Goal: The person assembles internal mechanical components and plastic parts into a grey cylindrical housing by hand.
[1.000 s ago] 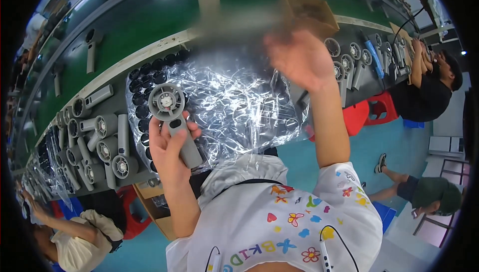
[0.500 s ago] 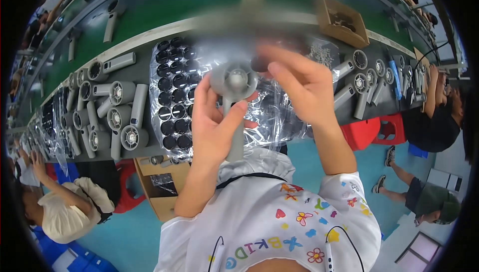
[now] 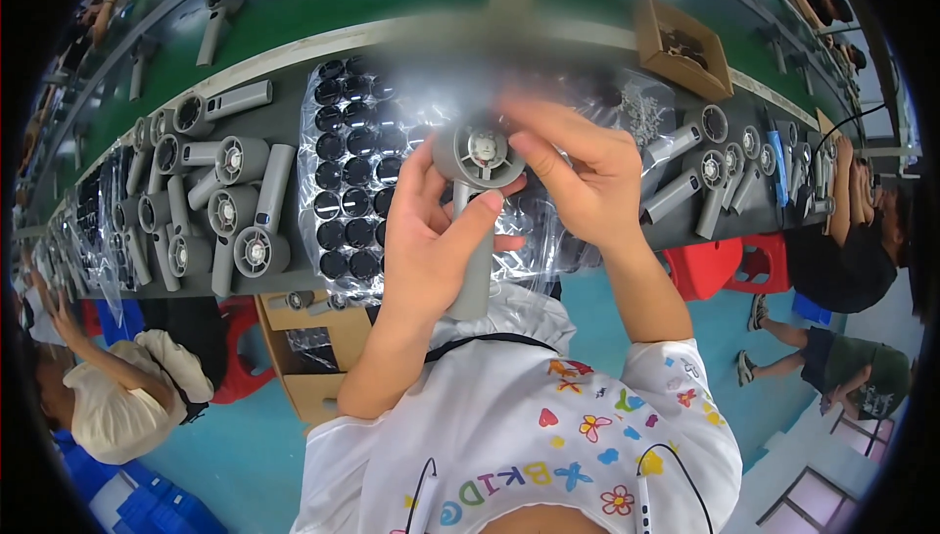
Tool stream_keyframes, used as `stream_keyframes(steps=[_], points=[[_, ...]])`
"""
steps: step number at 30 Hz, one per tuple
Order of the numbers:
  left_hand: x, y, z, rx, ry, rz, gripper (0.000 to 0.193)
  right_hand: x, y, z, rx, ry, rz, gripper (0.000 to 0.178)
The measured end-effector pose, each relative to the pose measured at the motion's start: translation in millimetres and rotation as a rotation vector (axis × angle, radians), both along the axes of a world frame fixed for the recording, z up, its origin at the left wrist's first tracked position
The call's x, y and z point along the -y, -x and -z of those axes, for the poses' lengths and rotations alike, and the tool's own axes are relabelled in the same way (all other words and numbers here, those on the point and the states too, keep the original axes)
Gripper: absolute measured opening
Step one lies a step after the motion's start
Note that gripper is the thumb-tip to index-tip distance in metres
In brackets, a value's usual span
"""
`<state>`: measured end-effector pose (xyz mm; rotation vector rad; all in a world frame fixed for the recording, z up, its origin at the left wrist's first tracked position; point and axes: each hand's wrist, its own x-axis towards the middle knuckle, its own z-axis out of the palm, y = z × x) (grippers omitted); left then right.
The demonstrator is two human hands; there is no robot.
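Observation:
A grey handheld fan (image 3: 477, 275) is upright in front of me, its round head uppermost, with blades and a bright hub showing. My left hand (image 3: 427, 235) is closed round the neck and upper handle, thumb across the front. At the head's right rim, my right hand (image 3: 586, 167) has its thumb against the fan and its fingers curled over the far side. Those fingertips are blurred, and whatever lies behind the head is hidden. Behind my left hand, glossy black round caps (image 3: 331, 175) lie in rows on clear plastic wrap.
Several grey handheld fans (image 3: 235, 211) crowd the table at left, and more fans (image 3: 715, 167) lie at right. Small screws (image 3: 641, 115) sit in a pile near an open cardboard box (image 3: 725, 74). A red stool (image 3: 705, 265) stands below the table. Other people work on both sides.
My right hand has come left onto the fan head; the dark round cap at its fingers is no longer visible. The fan has shifted slightly right and turned, showing more of its hub.

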<state>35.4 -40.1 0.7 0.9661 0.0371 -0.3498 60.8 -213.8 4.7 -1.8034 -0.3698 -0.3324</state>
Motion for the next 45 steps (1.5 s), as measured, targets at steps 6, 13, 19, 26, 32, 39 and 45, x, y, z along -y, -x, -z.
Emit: stream_keyframes(steps=[6, 13, 19, 26, 32, 39, 45], points=[[-2.7, -0.3, 1.3, -0.007, 0.004, -0.009, 0.068, 2.7, -4.6, 4.5, 0.056, 0.039, -0.041, 0.026], [-6.2, -1.0, 5.0, 0.003, -0.018, -0.006, 0.068, 11.8, -11.0, 7.9, 0.037, 0.062, -0.192, 0.025], [-6.6, 0.0, 6.5, 0.016, -0.050, -0.017, 0.066, 9.9, -12.1, 1.7, 0.091, 0.155, -0.186, 0.027], [-8.5, 0.3, 4.1, 0.055, -0.134, -0.042, 0.066, 7.0, -8.2, -2.5, 0.075, 0.227, -0.158, 0.025], [-7.6, 2.7, 5.5, 0.063, -0.125, -0.032, 0.067, 7.2, -4.3, 2.0, 0.052, 0.152, -0.135, 0.027], [-7.6, 6.2, 8.0, 0.108, -0.220, -0.090, 0.067, 2.3, 2.2, 0.6, 0.147, 0.294, -0.129, 0.031], [-12.8, -0.5, 13.6, 0.102, -0.167, -0.097, 0.067, -2.9, 9.1, -9.1, 0.273, 0.326, -0.158, 0.029]])
